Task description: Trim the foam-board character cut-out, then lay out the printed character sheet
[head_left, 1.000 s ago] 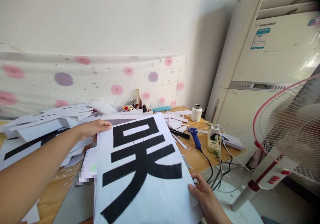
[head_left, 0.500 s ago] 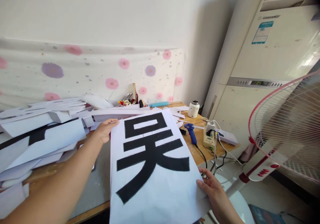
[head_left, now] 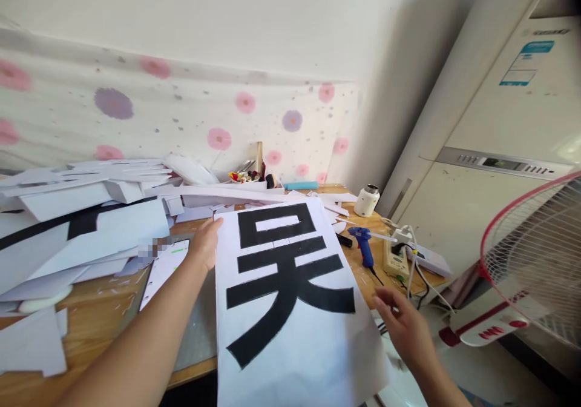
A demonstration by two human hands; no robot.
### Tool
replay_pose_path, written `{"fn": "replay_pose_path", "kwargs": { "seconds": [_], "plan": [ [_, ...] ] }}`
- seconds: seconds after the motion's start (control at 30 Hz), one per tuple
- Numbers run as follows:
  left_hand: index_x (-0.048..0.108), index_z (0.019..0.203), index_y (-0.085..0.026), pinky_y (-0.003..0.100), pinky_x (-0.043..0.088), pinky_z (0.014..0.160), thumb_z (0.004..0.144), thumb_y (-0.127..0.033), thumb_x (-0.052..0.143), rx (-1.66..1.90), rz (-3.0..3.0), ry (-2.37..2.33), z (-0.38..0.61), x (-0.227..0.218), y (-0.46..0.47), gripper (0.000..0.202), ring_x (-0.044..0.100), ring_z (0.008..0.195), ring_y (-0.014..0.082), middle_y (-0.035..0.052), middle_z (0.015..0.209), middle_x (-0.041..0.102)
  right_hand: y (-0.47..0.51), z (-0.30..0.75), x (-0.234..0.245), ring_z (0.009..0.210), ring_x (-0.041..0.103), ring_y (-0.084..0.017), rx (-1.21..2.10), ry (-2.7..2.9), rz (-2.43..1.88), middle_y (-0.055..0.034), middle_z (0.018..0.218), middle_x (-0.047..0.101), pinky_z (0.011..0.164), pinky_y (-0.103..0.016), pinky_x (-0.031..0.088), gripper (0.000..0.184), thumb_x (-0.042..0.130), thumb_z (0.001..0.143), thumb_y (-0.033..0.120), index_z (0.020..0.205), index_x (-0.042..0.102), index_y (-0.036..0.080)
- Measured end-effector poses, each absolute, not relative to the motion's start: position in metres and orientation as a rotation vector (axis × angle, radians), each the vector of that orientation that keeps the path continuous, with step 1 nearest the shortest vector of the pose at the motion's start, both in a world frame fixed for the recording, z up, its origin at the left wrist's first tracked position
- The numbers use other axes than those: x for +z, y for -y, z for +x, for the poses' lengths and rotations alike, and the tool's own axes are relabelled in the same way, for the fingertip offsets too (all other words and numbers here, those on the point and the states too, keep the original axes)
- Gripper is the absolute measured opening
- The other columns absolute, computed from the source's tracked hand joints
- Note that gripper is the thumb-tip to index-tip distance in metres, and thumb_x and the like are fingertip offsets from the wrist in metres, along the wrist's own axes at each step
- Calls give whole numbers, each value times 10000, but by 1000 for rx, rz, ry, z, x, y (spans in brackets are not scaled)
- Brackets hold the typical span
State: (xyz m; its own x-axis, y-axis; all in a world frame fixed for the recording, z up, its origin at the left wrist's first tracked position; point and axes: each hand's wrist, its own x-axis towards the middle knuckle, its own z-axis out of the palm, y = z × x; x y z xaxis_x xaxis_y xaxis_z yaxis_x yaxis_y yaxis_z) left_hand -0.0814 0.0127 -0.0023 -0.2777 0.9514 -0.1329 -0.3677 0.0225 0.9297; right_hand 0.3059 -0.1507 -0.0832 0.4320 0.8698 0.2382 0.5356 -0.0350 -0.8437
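A large white paper sheet (head_left: 308, 346) bearing a bold black Chinese character is held up in front of me, tilted over the table's front edge. My left hand (head_left: 205, 244) grips its upper left edge, with the fingers partly hidden behind the paper. Just off the sheet's right edge is my right hand (head_left: 403, 322); its fingers are loosely curled and apart, with nothing visible in them. Below my left forearm, a phone (head_left: 164, 271) with a lit screen lies at the edge of a grey mat (head_left: 197, 334).
Piled white paper pieces (head_left: 91, 195) cover the table's left side. A blue glue gun (head_left: 364, 246), a power strip (head_left: 394, 258) with cables and a white jar (head_left: 367, 200) stand at the right. Beyond them are a pink-rimmed fan (head_left: 540, 255) and a tall air conditioner (head_left: 490, 122).
My right hand has let go of the sheet's right edge and moved slightly outward. My left hand still holds the paper. The view has shifted, showing more of the phone and mat.
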Motion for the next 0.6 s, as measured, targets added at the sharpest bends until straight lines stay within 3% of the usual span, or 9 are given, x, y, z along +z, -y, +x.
{"fn": "replay_pose_path", "kwargs": {
  "seconds": [0.1, 0.2, 0.4, 0.6],
  "plan": [
    [626, 963, -153, 316, 559, 672, 870, -227, 635, 1523, 702, -1138, -87, -4, -10, 120, 661, 695, 151, 5, 822, 685, 119, 289, -64, 1060, 634, -314, 283, 1507, -1612, -142, 1195, 663, 890, -464, 517, 438, 556, 855, 527, 1135, 652, 204],
    [636, 911, -174, 321, 564, 676, 747, -217, 675, 1531, 706, -1114, -91, -6, -8, 174, 687, 698, 187, 2, 779, 710, 86, 264, -59, 1276, 522, -344, 139, 1592, -1590, -177, 1346, 581, 1068, -545, 409, 526, 514, 868, 504, 1269, 590, 173],
    [659, 946, -182, 375, 589, 750, 628, -285, 736, 1540, 752, -1039, -94, -5, -5, 344, 726, 862, 277, 43, 861, 757, 66, 224, -71, 1299, 508, -366, 145, 1639, -1694, -207, 1394, 532, 1059, -577, 414, 638, 495, 895, 467, 1440, 430, 141],
    [705, 948, -145, 448, 606, 751, 531, -260, 830, 1446, 797, -989, -93, -5, -3, 450, 737, 816, 326, 100, 889, 774, 73, 219, -81, 1313, 477, -381, 32, 1669, -1726, -226, 1404, 495, 1038, -576, 430, 629, 472, 922, 468, 1450, 430, 128]
  ]
}}
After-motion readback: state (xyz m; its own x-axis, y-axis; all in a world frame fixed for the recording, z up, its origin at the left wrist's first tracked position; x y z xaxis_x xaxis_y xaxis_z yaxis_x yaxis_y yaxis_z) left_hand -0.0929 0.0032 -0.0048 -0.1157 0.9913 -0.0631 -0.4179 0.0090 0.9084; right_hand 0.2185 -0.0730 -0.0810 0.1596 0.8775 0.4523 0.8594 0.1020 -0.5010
